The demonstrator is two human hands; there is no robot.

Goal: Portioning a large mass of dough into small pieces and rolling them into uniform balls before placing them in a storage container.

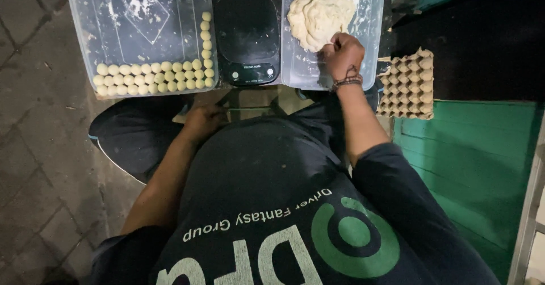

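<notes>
Dough (319, 13): pale lump, far right tub (369, 29)
Right hand (342, 55): fingers pinched on dough edge
Left hand (203, 120): near lap, grip unclear
Balls (153, 76): rows, left tub (85, 24)

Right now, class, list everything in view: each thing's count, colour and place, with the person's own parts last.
Dough lump: one, pale cream, right tub.
Right tub: one, clear plastic, floury.
Dough balls: many, cream, in rows along left tub's near and right edges.
Left tub: one, clear plastic.
Kitchen scale: one, black, between tubs.
Egg tray: one, tan cardboard, right.
Right hand: pinching the dough lump's edge.
Left hand: resting by the lap, empty.
</notes>
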